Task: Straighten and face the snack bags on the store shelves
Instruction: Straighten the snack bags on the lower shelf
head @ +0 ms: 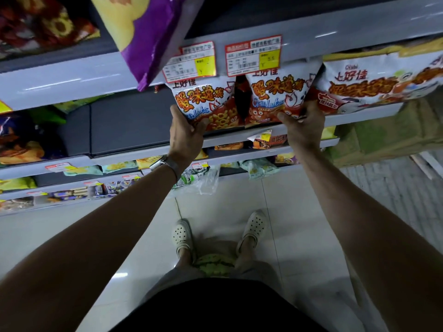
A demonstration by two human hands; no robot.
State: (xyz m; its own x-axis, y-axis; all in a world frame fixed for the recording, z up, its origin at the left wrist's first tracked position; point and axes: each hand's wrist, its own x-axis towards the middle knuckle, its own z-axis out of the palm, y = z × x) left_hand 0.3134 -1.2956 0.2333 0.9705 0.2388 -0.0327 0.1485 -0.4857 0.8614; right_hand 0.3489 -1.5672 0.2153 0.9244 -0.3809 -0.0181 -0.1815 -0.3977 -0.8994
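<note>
Two white-and-orange snack bags [271, 97] upright — left hand [185, 133] and right hand [303, 130] clasped round outer lower corners

Dim scene. Glare streaks run along the shelf edge [72, 85]; below it the floor [119, 275] reflects light. Above it bags [36, 22] blur. Wide-angle distortion bows the frame's sides.

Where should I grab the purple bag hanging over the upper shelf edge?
Probably its lower corner, coming from below and in front. The purple bag tilts out over the shelf lip, so that corner hangs free; its upper part is out of frame. Both hands are busy: the left hand grips the left crab bag, the right hand the right crab bag.
</note>
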